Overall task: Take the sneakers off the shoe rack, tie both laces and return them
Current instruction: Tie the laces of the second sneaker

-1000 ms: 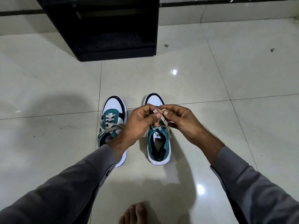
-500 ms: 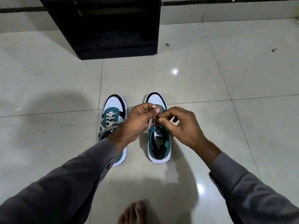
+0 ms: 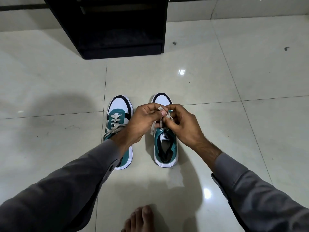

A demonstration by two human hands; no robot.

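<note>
- Two sneakers stand side by side on the pale tiled floor (image 3: 234,81), toes pointing toward the black shoe rack (image 3: 120,25), which stands well apart from them at the top of the view
- The right sneaker (image 3: 165,148) is teal with a white toe and sole; its opening faces up, and a white tongue label shows just below the hands
- The left hand (image 3: 143,121) hovers over the front of that sneaker; its grip is narrow, thumb and forefinger pinched on a strand of the beige lace (image 3: 160,121)
- The right hand (image 3: 184,126) meets it fingertip to fingertip; its grip is likewise narrow, curled fingers holding the same lace; loose ends hang down between the two hands toward the eyelets
- The left sneaker (image 3: 119,114) sits just beside the other; its lace lies across the tongue in loops, though whether the knot is firm I cannot tell; the left wrist and a grey sleeve (image 3: 66,190) cover its heel half
- A bare foot (image 3: 140,220) rests on the floor at the bottom edge, near the person
</note>
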